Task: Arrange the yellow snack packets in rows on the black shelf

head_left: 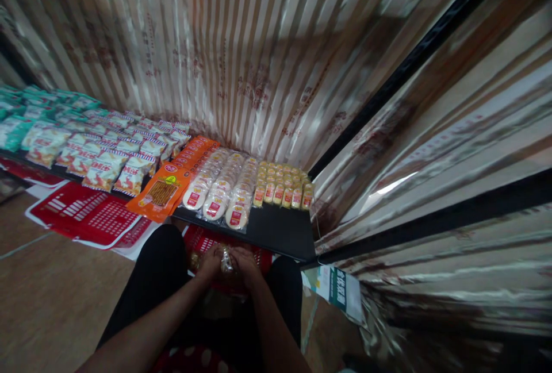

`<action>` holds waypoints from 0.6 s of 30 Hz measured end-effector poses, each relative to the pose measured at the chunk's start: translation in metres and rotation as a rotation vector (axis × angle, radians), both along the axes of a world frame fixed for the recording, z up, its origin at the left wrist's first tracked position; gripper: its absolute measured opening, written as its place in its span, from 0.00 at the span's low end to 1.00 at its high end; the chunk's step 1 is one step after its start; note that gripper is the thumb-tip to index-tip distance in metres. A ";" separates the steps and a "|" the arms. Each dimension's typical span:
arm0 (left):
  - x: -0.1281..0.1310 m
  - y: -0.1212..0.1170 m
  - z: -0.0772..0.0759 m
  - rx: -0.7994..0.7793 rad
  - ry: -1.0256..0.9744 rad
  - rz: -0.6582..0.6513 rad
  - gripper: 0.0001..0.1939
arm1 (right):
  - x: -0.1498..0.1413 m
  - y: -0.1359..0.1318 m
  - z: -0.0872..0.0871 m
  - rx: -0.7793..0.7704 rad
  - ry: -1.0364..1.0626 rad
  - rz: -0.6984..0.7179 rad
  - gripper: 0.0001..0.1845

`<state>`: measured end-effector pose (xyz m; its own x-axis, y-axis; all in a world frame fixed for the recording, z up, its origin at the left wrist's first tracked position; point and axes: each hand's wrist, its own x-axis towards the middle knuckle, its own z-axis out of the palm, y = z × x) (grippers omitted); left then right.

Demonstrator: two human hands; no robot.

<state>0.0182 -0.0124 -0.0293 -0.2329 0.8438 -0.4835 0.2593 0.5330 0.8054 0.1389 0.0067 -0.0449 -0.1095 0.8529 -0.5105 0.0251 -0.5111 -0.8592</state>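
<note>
backdrop: striped brown-and-cream glossy curtain (241,45), blurred at right.
shelf: low black display board (280,229) with rows of round white wrapped cakes (219,186) and orange flat snack packs (170,186).
basket: red plastic crate (202,239) below the shelf edge, mostly hidden.
left hand (210,262): closed on small clear-wrapped snack packet (226,261).
right hand (245,261): closed on the same packet, over the crate.
step: likely stocking; next, a bare shelf spot.
unclear: packet contents.

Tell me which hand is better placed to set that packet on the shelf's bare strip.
Probably the right hand: it grips the small packet with the left hand, nearer the shelf's bare end.
</note>
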 end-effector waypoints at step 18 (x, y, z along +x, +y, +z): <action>-0.001 -0.005 0.009 -0.056 -0.138 0.087 0.07 | 0.005 -0.016 0.016 -0.018 0.185 -0.004 0.27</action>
